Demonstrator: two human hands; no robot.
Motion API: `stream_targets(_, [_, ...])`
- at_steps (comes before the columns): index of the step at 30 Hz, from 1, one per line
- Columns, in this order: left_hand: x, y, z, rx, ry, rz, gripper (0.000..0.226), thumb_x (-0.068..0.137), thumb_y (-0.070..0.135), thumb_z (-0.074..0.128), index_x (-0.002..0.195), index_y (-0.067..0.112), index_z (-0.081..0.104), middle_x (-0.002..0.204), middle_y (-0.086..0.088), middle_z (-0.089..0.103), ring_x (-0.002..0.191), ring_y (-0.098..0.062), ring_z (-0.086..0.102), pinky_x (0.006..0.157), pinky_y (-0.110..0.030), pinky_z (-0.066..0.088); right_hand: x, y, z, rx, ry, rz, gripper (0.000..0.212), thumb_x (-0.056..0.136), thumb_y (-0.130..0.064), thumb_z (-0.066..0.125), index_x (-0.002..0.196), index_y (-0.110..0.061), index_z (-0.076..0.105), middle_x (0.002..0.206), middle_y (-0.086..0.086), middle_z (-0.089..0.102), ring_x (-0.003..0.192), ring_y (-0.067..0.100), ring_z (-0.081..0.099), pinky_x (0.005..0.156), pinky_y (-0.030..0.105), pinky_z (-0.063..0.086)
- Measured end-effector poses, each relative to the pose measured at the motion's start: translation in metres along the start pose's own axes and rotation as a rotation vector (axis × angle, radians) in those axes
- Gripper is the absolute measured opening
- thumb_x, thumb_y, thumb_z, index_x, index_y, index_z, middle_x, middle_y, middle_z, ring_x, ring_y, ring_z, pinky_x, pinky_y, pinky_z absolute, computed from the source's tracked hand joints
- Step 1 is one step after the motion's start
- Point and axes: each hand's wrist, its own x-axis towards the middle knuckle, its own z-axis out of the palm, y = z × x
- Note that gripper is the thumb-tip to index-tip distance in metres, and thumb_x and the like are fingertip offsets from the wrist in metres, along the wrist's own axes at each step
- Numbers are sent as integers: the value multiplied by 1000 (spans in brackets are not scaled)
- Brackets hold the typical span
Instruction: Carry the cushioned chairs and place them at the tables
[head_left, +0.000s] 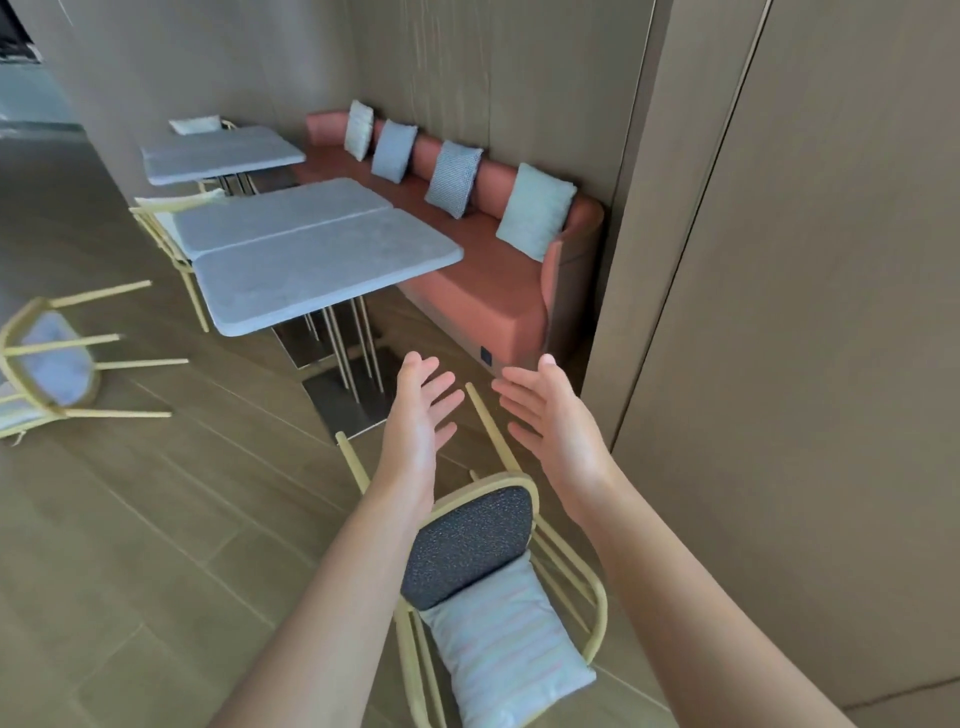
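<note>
Cushioned chair (483, 587) lies tipped over on the floor (156, 519) right below the person, legs pointing toward the tables. Above it, left hand (421, 410) and right hand (550, 415) hover, fingers spread, palms facing, grasping nothing. Farther left, a second chair (47, 364) lies toppled. Beyond, the near tabletop (322, 270) stands beside the pink bench (483, 291).

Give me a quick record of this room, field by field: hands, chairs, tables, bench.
left hand: open, fingers spread, holding nothing
right hand: open, holding nothing
near chair: tipped over on the floor below the hands, legs pointing toward the table
second chair: tipped over at left
nearest table: grey top
bench: pink, four pillows
</note>
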Motion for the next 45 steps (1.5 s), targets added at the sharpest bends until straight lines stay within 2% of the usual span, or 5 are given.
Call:
stream_targets(15, [38, -12, 46, 57, 54, 14, 42, 105, 57, 28, 125, 36, 58, 123, 12, 68, 111, -5, 66, 106, -41, 45, 51, -15, -41, 89, 34, -14, 51, 105, -52, 32, 136, -22, 58, 132, -6, 66, 127, 10, 56, 117, 40, 37])
stream_targets(26, [10, -46, 126, 10, 283, 42, 46, 105, 57, 28, 132, 32, 55, 134, 5, 63, 114, -7, 64, 106, -41, 44, 75, -18, -124, 65, -228, 68, 52, 103, -54, 33, 139, -23, 54, 132, -7, 65, 121, 6, 57, 105, 29, 42])
stream_targets(30, [-11, -76, 145, -1, 359, -16, 58, 105, 58, 24, 143, 25, 51, 140, 1, 61, 120, -13, 62, 107, -42, 42, 79, 5, -145, 75, -277, 154, 43, 104, -53, 34, 126, -26, 59, 122, -9, 69, 116, 6, 59, 102, 30, 43])
stream_targets(39, [-40, -113, 132, 37, 515, -90, 56, 105, 58, 29, 147, 26, 48, 145, 2, 56, 124, -13, 58, 114, -44, 39, 57, 49, -148, 23, -380, 306, 37, 103, -53, 37, 117, -29, 62, 119, -9, 70, 118, 9, 59, 99, 31, 44])
stream_targets(45, [-47, -156, 110, -38, 518, -212, 56, 104, 58, 31, 139, 23, 57, 135, 1, 63, 118, -14, 63, 99, -38, 46, 51, 79, -151, -16, -356, 375, 35, 103, -53, 39, 110, -30, 65, 117, -10, 71, 116, 5, 61, 99, 29, 46])
